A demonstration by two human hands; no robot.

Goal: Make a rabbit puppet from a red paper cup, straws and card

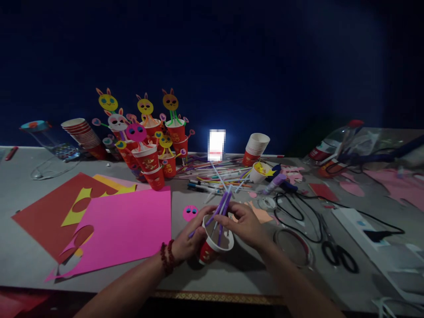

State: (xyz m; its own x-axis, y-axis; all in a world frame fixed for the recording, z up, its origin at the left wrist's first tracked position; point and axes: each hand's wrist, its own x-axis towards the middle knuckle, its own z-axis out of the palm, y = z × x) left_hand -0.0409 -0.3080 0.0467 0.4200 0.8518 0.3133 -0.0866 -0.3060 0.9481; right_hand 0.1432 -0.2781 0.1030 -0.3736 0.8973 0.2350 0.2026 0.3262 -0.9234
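Left hand (189,237) wraps red paper cup (209,251), fingers clamped on its side, some hidden; right hand (250,226) has thumb and fingers together on purple straws (223,206) standing in cup; cup between both hands near table (139,276) front edge, pink paper face (190,213) just beside left hand, scissors (338,255) off right

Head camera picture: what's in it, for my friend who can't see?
A person's left hand steadies a red paper cup while the right hand grips purple sticks standing in it. On the grey table are bright pink paper and red cups topped with paper faces to the left, and black-handled scissors to the right.
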